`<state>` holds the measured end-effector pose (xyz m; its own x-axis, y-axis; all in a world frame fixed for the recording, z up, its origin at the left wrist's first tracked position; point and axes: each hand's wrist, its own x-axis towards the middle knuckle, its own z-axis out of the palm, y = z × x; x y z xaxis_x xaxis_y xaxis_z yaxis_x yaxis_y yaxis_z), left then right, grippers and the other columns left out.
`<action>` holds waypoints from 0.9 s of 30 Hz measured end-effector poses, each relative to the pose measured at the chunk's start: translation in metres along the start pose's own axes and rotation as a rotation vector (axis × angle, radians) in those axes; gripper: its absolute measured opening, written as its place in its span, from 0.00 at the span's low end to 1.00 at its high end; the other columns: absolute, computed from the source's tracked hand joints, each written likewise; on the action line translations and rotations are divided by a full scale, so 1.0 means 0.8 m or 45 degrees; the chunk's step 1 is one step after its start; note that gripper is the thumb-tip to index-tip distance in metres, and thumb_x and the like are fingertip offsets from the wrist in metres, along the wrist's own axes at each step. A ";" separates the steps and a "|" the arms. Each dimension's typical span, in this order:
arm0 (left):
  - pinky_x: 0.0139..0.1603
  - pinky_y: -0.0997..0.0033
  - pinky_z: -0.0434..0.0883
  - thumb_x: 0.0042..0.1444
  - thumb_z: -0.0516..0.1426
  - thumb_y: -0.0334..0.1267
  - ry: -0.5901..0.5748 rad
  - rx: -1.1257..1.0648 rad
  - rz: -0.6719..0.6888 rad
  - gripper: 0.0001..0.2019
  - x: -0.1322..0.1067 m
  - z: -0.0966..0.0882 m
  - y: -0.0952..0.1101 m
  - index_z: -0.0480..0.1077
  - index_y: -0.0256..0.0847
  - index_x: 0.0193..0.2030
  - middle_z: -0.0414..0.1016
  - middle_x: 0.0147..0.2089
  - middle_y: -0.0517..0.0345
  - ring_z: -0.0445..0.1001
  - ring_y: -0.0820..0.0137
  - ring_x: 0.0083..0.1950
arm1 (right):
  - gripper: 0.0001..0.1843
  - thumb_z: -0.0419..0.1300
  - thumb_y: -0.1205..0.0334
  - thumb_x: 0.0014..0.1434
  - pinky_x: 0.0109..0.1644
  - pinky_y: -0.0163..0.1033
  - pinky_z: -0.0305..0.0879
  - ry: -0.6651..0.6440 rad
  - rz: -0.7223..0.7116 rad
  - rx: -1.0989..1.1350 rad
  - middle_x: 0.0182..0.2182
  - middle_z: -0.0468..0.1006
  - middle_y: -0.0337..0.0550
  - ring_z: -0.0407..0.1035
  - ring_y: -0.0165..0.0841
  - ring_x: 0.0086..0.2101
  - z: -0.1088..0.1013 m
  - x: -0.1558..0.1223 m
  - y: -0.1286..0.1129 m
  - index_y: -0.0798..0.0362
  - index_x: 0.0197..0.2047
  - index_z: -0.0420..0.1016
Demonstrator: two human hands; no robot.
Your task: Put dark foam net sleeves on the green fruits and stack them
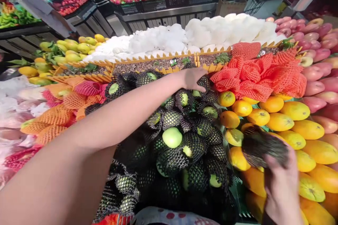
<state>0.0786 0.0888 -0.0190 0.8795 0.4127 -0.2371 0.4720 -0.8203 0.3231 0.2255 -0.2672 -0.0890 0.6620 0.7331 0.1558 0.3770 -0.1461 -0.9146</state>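
Observation:
My left hand (195, 78) reaches forward over the pile of green fruit in black foam nets (194, 146). Its fingers are apart, at the far end of the pile beside a netted fruit; whether they touch it I cannot tell. On the right, my right hand (283, 175) is closed round a black-netted fruit (264, 146), blurred by motion, above the yellow-orange fruit. One bare pale-green fruit (172, 137) sits in the middle of the netted pile.
Red foam nets (256, 72) lie heaped beyond the yellow-orange fruit (281, 121). Pink fruit (317, 70) fills the far right, orange-netted fruit (55, 119) the left. A low yellow fence (155, 58) with small plants crosses behind, before white-wrapped produce (169, 37).

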 end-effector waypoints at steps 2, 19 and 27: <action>0.67 0.49 0.62 0.60 0.59 0.50 0.153 -0.036 -0.048 0.37 -0.049 -0.022 0.002 0.59 0.31 0.71 0.64 0.70 0.36 0.65 0.47 0.68 | 0.31 0.69 0.46 0.54 0.55 0.61 0.69 -0.065 -0.131 -0.063 0.50 0.76 0.46 0.72 0.48 0.48 0.039 0.029 -0.017 0.40 0.59 0.69; 0.64 0.50 0.72 0.67 0.53 0.40 1.054 -0.473 -0.672 0.12 -0.527 0.144 0.093 0.75 0.43 0.51 0.77 0.59 0.48 0.76 0.59 0.59 | 0.24 0.55 0.57 0.68 0.57 0.53 0.60 -0.717 -0.728 -1.355 0.58 0.68 0.67 0.62 0.58 0.58 0.225 0.055 -0.142 0.62 0.61 0.66; 0.74 0.39 0.54 0.52 0.59 0.27 1.028 -0.209 -0.541 0.10 -0.372 0.170 0.114 0.78 0.42 0.39 0.77 0.55 0.48 0.66 0.51 0.66 | 0.31 0.73 0.51 0.50 0.46 0.47 0.70 -0.947 -0.508 -1.322 0.45 0.81 0.66 0.77 0.55 0.47 0.246 -0.022 -0.179 0.63 0.51 0.74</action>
<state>-0.1483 -0.1624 -0.0434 0.3773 0.8673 0.3248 0.7131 -0.4959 0.4956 0.0319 -0.1285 -0.0342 0.0098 0.9801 -0.1982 0.9948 -0.0296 -0.0973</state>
